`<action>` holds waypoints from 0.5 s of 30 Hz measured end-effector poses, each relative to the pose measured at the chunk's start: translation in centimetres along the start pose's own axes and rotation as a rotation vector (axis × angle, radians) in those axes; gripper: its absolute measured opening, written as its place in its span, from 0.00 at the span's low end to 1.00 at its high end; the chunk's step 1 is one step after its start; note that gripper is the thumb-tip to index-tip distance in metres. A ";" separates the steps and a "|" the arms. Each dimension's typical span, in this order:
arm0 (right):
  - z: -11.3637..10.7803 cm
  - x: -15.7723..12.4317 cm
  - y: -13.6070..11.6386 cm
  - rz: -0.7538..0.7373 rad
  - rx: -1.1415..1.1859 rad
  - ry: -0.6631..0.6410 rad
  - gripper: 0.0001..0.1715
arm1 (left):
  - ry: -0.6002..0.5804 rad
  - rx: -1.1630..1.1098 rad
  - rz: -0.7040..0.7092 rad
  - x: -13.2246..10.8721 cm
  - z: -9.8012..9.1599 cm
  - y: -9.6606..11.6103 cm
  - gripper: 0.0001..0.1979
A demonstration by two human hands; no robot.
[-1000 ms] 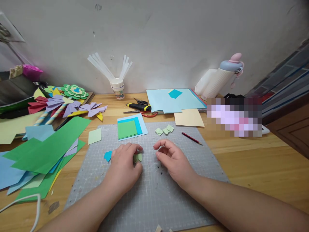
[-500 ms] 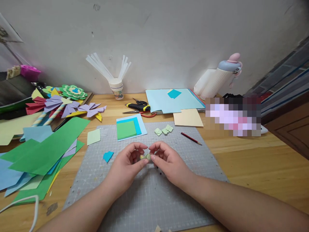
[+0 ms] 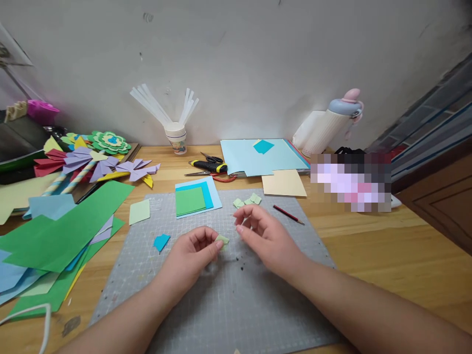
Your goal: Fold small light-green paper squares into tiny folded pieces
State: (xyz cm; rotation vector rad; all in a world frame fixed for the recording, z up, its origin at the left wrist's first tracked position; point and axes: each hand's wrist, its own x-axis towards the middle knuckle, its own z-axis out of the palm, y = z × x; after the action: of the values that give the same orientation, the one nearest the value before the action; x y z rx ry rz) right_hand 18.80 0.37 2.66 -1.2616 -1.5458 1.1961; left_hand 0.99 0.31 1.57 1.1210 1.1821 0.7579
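Note:
Between thumb and forefinger, my left hand (image 3: 193,250) pinches a small light green folded paper piece (image 3: 222,240) above the grey cutting mat (image 3: 236,314). My right hand (image 3: 263,238) hovers just to the right, apart from that piece, with curled fingers and a gap between thumb and fingertips; nothing shows in it. Right behind it lie several more small folded light green pieces (image 3: 252,198). A blue paper scrap (image 3: 161,242) rests on the mat left of my left hand. Stacked green, blue and pale blue paper squares (image 3: 190,201) lie toward the back of the mat.
Loose green sheets (image 3: 73,226) and paper flowers (image 3: 138,168) crowd the left. A paper cup (image 3: 176,140) with white strips stands by the wall, near scissors and a cutter (image 3: 210,166). A pencil (image 3: 288,215) lies at right, a bottle (image 3: 326,125) behind it.
My right hand has let go of the folded paper and moved away, up and to the right. The left hand keeps hold of it. The view has shifted slightly.

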 end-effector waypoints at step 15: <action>-21.8 7.0 6.9 -0.082 -1.716 0.480 0.21 | 0.001 0.000 0.000 0.2 -0.2 -0.4 0.14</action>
State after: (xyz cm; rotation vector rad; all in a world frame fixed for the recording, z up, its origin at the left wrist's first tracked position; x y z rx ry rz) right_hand 39.82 11.54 1.33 -2.1279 -2.0818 -0.8641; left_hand 0.81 0.46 1.11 1.1207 1.1831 0.7588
